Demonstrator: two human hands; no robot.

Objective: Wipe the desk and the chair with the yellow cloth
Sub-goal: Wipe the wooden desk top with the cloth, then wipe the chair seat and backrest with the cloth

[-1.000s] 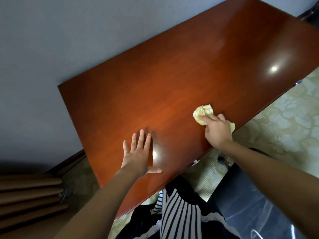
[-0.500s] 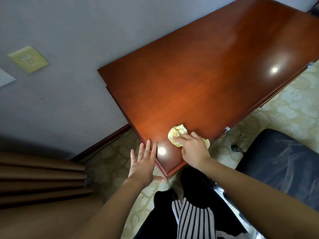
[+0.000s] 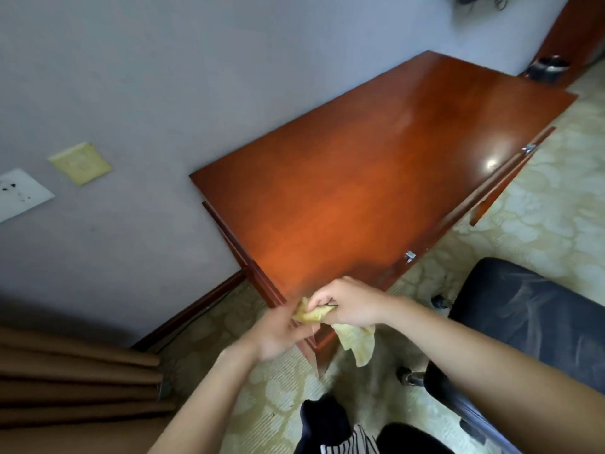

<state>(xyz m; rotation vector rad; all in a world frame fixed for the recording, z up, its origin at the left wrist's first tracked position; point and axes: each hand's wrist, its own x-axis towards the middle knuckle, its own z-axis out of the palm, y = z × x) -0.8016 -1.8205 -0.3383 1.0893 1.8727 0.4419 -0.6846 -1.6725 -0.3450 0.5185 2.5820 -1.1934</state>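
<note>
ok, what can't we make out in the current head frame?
Head view:
left hand: motion-blurred; its grip on the yellow cloth can't be told.
desk: near corner hidden behind the right hand and cloth.
chair: cut off by the right and bottom edges.
dark round object by the far wall: too small to identify.

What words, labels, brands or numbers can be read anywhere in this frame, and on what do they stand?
None can be read.
Yellowish wall plate: no legible marking.
White wall plate: only dark spots, too blurred to read as letters or symbols.
Desk, yellow cloth and chair: no print shows on them.
</note>
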